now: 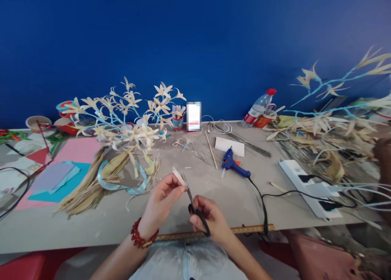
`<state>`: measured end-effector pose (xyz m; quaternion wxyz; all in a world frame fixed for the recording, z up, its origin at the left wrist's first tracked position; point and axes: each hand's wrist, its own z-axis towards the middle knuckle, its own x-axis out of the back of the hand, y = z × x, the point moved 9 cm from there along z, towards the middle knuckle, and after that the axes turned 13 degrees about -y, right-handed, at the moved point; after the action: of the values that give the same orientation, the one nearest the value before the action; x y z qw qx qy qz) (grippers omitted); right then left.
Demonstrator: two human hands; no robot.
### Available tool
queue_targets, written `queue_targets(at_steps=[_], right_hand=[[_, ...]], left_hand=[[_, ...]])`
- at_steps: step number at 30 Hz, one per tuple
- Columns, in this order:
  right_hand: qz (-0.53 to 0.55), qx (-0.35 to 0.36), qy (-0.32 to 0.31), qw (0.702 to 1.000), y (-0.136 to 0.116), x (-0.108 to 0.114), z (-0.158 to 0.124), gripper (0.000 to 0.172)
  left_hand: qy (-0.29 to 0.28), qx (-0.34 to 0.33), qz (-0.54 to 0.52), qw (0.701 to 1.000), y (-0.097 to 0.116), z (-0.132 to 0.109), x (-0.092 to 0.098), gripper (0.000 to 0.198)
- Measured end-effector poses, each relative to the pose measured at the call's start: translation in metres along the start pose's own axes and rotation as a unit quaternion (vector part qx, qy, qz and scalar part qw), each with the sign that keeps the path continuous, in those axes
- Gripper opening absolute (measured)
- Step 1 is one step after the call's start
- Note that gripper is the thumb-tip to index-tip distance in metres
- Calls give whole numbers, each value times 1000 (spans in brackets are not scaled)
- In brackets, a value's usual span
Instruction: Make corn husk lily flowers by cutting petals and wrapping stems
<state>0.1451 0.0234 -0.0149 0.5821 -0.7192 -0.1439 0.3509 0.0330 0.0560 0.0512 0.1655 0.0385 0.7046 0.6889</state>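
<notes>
Left hand (169,192) pinches a slim, pale cream strip (179,176) between thumb and fingers, and the right hand (210,217) curls round the black handles of steel-bladed scissors (189,193), some of its fingers hidden behind the loops. Left fingertips cover the strip's lower end; whether the blades touch it is hard to tell from this angle. A tangle of dry, straw-coloured husks (328,149) at two o'clock from the hands merges together, and the blue-stemmed cream flowers (308,78) above it are cut off by the right edge. Counted, there is one dark-blue glue gun (233,164) at one o'clock, one red-capped clear plastic bottle (258,109) beyond it, and one white power strip (308,188) at three. The held strip, just above the left fingertips, looks smooth and narrow, leaning towards eleven o'clock, its tip rounded.
</notes>
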Motion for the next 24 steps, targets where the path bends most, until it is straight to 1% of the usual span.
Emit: queue_targets(at_steps=[7,13,24], right_hand=[[1,-16,2,1000,1,2,0,56],[-21,-18,2,1000,2,6,-2,53],[-16,-24,5,1000,1,6,-1,54]], left_hand=[[-36,8,49,998,6,2,0,10],[-59,21,105,993,11,5,1,11],[-70,25,108,991,11,7,2,11]])
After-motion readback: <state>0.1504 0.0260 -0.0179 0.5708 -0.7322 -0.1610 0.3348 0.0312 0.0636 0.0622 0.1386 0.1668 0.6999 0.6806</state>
